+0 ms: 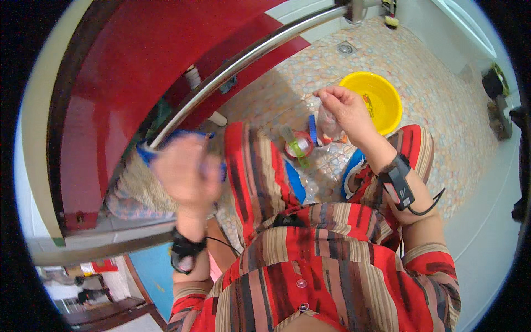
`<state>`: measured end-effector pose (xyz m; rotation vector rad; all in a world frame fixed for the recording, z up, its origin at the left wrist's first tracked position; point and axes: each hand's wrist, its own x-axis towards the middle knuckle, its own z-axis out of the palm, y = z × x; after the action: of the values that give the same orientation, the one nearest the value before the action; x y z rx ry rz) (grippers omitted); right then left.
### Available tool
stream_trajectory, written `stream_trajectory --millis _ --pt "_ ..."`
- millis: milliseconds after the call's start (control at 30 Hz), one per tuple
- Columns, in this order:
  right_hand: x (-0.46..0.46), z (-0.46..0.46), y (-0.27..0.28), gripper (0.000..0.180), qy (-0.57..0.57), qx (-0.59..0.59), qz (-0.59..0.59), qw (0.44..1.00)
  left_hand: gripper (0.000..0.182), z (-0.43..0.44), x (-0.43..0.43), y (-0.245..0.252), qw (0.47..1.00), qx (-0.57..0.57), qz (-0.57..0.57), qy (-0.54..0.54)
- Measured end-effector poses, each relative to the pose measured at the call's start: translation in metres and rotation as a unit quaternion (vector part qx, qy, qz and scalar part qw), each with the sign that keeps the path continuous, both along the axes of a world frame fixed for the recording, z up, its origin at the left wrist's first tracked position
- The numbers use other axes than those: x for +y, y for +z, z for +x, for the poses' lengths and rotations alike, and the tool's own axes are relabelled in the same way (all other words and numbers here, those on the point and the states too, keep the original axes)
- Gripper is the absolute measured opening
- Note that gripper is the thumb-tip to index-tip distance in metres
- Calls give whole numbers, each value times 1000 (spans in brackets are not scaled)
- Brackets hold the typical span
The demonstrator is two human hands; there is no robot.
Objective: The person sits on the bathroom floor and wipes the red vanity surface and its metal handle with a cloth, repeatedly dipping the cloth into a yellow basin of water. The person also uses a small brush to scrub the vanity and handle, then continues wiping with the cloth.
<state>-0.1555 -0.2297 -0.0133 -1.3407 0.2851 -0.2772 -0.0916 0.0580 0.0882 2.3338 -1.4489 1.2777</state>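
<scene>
My right hand pinches the top of a transparent plastic bag; the bag hangs between my feet, with something orange-red at its bottom. Just left of the bag is a blue brush. Beside it stands a round tub with a pink-red rim, and a green-handled brush lies across it. My left hand is blurred, over a blue-edged thing by the metal rail. Something purple-blue shows at its finger side; whether the hand grips it is unclear.
A yellow basin sits on the pebble-patterned floor beyond my right hand. A curved metal rail runs along the red panel at left. A shaggy mat lies below my left hand. A floor drain is farther off.
</scene>
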Motion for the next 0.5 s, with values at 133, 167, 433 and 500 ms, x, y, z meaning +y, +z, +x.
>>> stream_trajectory --millis 133,167,433,500 --pt "3 4 2 20 5 -13 85 996 67 -22 -81 -70 928 352 65 -105" --pt "7 4 3 20 30 -54 104 993 65 -20 -99 -83 895 423 29 -138" --pt "-14 3 2 45 -12 -16 -23 1000 19 37 -156 -116 541 786 -278 -111" --pt "-23 -1 4 53 -10 10 -131 991 21 78 -168 -108 617 719 -309 -86"
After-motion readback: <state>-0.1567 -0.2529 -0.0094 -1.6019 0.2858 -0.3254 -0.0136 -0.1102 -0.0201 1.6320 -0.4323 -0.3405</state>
